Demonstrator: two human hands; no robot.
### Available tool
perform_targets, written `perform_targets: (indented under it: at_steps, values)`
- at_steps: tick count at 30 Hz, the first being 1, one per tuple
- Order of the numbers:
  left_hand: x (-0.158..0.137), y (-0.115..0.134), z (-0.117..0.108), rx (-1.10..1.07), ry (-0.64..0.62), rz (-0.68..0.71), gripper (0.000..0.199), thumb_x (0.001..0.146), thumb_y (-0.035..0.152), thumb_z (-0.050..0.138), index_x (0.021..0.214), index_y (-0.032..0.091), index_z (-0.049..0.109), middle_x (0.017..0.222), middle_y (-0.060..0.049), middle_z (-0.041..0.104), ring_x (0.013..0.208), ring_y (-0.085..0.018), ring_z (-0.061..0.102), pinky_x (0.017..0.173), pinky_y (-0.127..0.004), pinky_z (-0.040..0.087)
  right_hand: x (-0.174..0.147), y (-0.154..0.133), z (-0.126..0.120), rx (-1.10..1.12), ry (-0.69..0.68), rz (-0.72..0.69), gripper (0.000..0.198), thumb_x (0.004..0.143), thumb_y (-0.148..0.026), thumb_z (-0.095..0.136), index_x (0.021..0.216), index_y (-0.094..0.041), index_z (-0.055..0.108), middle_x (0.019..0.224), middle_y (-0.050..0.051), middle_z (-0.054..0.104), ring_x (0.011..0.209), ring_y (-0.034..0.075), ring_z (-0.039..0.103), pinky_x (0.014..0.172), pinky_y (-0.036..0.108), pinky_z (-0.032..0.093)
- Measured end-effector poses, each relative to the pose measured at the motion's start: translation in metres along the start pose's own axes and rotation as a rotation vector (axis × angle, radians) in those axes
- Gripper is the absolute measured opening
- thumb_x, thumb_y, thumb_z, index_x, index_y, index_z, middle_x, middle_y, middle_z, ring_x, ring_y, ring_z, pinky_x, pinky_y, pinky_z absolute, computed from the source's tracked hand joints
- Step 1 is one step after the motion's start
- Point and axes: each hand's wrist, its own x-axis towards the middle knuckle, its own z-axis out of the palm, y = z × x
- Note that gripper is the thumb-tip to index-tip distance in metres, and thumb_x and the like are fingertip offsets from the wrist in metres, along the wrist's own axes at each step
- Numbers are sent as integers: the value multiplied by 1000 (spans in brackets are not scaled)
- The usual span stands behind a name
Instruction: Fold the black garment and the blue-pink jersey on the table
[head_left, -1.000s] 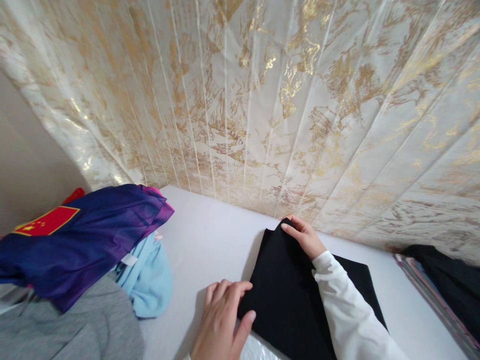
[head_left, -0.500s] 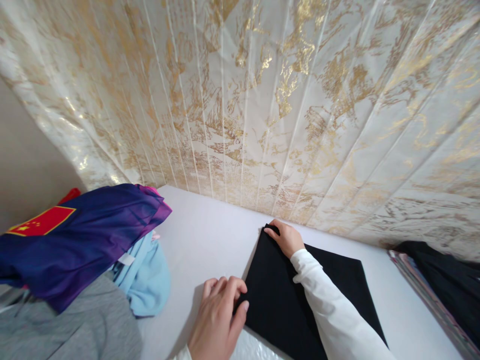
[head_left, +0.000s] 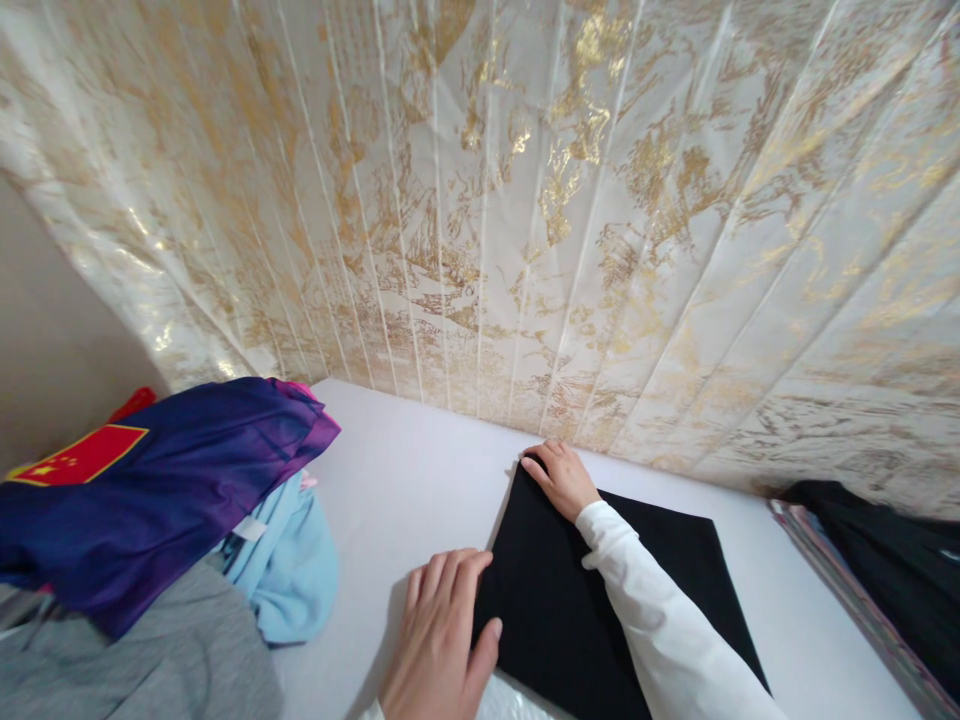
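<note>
Head view: a folded black cloth (head_left: 555,600) is seen laid flat on the white table (head_left: 405,455), right of centre in the lower part, its near end cut off by the frame. The far-left corner is covered by the right hand (head_left: 561,478), thumb laid on the fabric and fingers at the edge; whether the corner is pinched or only pressed cannot be told. The grip of the left hand (head_left: 442,630) is loose, thumb held well apart from the extended fingers, the left edge of the cloth met at the fingertips, nothing visibly clasped. The right forearm, covered by a white sleeve (head_left: 667,620), is stretched across the cloth. At left, a purple garment (head_left: 195,490) is heaped over light-blue fabric (head_left: 296,575) and a grey garment (head_left: 172,650). At far right, a folded stack (head_left: 844,600) is topped by a black garment (head_left: 892,550).
</note>
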Motion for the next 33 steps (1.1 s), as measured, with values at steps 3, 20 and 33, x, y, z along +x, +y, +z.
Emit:
perform_targets:
  at_steps: [3, 20, 33]
  values:
    - [-2, -5, 6, 24, -21, -29, 49, 79, 15, 50, 127, 20, 42, 128, -11, 49, 116, -28, 43, 94, -44, 36, 0, 2, -2, 110, -38, -15, 20, 81, -42, 56, 87, -23, 61, 86, 5, 60, 89, 25, 50, 85, 42, 38]
    - [17, 11, -9, -99, -138, -118, 11, 90, 26, 47, 81, 21, 51, 91, -1, 55, 90, -22, 49, 79, -38, 35, -3, 2, -25, 469, -104, -4, 26, 82, -50, 50, 84, -24, 49, 79, -1, 59, 78, 18, 56, 75, 31, 45]
    - [19, 14, -15, 63, -177, -30, 24, 92, 31, 48, 72, 19, 57, 82, -2, 55, 87, -23, 47, 79, -42, 30, 0, 0, -13, 395, -60, 14, 15, 77, -35, 56, 85, -22, 60, 87, 3, 64, 89, 22, 56, 87, 38, 40]
